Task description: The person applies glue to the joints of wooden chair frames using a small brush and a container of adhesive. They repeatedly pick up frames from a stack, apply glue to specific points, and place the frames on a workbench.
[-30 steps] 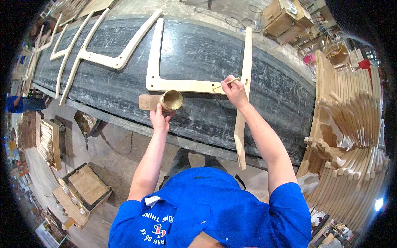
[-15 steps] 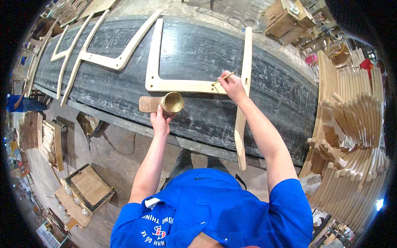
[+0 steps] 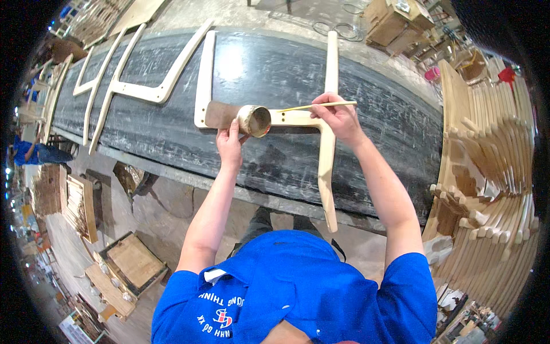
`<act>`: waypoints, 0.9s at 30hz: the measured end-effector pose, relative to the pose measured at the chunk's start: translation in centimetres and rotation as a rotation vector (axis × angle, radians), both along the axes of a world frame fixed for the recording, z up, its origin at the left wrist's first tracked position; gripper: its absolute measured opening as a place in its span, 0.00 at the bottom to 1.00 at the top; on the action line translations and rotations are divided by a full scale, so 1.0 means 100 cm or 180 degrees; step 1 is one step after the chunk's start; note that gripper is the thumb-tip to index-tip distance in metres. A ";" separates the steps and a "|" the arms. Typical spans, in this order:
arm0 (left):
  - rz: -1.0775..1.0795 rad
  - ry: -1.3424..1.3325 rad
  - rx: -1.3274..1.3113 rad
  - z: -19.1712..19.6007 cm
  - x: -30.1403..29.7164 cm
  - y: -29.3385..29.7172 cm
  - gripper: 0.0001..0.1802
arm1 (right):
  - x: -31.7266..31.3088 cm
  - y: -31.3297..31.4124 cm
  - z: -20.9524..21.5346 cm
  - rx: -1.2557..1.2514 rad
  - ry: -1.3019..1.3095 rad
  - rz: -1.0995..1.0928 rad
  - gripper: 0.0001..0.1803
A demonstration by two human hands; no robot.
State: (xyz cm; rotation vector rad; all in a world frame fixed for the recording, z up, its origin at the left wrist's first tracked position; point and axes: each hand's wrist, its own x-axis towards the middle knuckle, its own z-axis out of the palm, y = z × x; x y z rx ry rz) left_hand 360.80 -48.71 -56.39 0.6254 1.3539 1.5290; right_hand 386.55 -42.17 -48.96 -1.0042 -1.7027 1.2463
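My left hand (image 3: 230, 148) is closed around an open metal can (image 3: 247, 118), its fingers at the junction with a flat brown wooden piece (image 3: 220, 114) that sticks out to the left. The can is tilted, its mouth facing right; I cannot make out the contents. Between the fingertips of my right hand (image 3: 341, 121) lies a thin wooden stick (image 3: 303, 106), nearly level. Its tip points left, just above two dark holes in the rail of a pale wooden chair-side frame (image 3: 325, 157). Can and wooden piece hide the middle of that rail.
The frame rests on a long, scratched black table (image 3: 275, 69). More pale frames (image 3: 137, 90) lie on its left. Stacked curved wooden parts (image 3: 492, 172) stand at the right. A wooden box (image 3: 398, 26) is beyond the table, and a person in blue (image 3: 26, 150) is far left.
The can has moved right and up, from in front of the rail to over it. My right hand has lifted off the holes, and the stick has swung from steep to nearly level.
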 end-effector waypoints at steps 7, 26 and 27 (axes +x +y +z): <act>-0.0584 0.0594 0.0837 0.069 0.075 0.021 0.14 | 0.038 -0.028 0.010 0.0511 0.0566 -0.0633 0.06; -0.0663 -0.0929 0.0575 0.041 0.157 0.039 0.12 | 0.118 -0.040 -0.032 -0.1127 0.3090 -0.0957 0.03; -0.0573 -0.0905 0.0519 0.034 0.161 0.037 0.12 | 0.119 -0.040 -0.036 -0.1141 0.3093 -0.1018 0.04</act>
